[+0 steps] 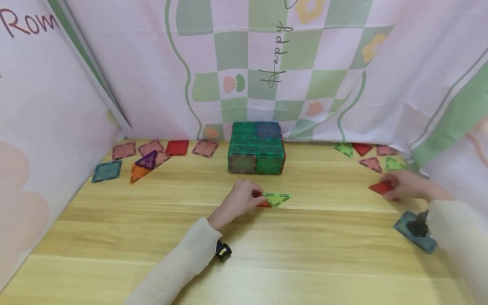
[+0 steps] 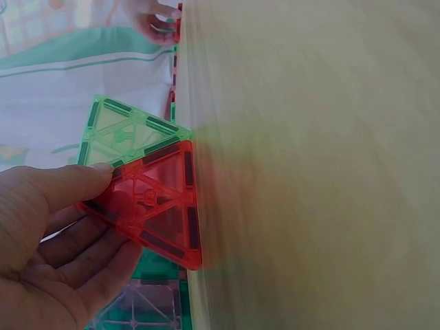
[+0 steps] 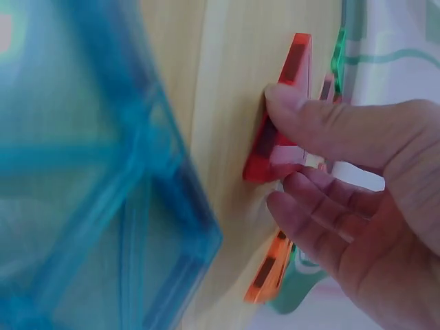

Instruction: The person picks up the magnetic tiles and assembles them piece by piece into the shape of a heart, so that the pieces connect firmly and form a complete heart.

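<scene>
My left hand (image 1: 237, 201) pinches a red triangular magnetic tile (image 2: 158, 199) between thumb and fingers, above the table in front of the tile box. A light green triangular tile (image 2: 120, 130) is joined to that red tile along one edge. At the right, my right hand (image 1: 409, 186) grips another red triangular tile (image 3: 256, 165) by thumb and fingertips. Below the right wrist is a blue tile (image 1: 425, 245), which looms large at the left of the right wrist view; whether it lies on the table I cannot tell.
A box built of green, blue and pink tiles (image 1: 268, 165) stands at the back middle. Several flat tiles lie at the back left, among them a blue square (image 1: 106, 171) and a red square (image 1: 177, 148). More tiles, such as a pink one (image 1: 370, 164), lie at the back right.
</scene>
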`<state>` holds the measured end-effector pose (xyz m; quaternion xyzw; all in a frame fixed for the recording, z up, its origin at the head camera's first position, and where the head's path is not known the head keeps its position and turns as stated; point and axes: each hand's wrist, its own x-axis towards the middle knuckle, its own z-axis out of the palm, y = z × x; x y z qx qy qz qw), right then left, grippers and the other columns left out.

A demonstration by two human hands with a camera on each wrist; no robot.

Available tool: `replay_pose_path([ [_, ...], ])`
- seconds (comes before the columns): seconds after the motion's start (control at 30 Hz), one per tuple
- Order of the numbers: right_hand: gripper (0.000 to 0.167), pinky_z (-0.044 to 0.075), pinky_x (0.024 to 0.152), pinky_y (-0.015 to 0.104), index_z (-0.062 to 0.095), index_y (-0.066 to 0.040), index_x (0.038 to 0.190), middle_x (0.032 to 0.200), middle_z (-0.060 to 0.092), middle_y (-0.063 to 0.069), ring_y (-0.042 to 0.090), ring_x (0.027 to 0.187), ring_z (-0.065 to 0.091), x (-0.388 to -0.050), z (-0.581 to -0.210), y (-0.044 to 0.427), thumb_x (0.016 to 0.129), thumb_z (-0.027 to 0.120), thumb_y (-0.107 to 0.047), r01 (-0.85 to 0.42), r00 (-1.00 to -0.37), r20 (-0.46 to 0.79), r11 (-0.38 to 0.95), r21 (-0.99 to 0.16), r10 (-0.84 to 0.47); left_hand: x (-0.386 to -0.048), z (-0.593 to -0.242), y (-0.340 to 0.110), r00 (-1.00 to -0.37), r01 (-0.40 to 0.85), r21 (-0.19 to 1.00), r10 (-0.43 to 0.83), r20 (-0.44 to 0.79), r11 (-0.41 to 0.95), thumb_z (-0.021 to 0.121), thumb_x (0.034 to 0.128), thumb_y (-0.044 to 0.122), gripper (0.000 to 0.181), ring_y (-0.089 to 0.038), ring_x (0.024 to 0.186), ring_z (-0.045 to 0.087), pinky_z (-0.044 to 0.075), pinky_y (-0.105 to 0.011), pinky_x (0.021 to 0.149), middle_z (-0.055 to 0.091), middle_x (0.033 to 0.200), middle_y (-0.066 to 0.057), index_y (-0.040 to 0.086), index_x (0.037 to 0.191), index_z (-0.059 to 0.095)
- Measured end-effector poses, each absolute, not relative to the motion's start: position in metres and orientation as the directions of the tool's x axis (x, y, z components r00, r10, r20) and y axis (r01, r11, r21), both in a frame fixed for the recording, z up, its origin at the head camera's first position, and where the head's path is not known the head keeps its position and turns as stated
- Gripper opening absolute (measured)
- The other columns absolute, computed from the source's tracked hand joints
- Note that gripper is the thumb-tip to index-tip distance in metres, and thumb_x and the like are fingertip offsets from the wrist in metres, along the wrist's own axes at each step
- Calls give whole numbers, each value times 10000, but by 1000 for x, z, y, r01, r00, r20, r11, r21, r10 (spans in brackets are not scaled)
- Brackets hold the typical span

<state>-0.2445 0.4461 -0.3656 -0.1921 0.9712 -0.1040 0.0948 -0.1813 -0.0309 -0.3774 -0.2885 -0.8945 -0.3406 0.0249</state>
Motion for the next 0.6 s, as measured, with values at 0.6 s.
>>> replay_pose_path([
  [0.6, 175, 437, 642, 312, 669, -49, 859, 773, 629, -19, 119, 708, 527, -231, -355, 405, 754, 773, -143, -372, -918, -63, 905, -207, -392, -181, -376, -32, -833, 523, 615, 505, 226, 589, 669, 883, 121, 345, -40, 531, 336, 280, -150, 514, 439, 544, 61, 104, 566, 534],
])
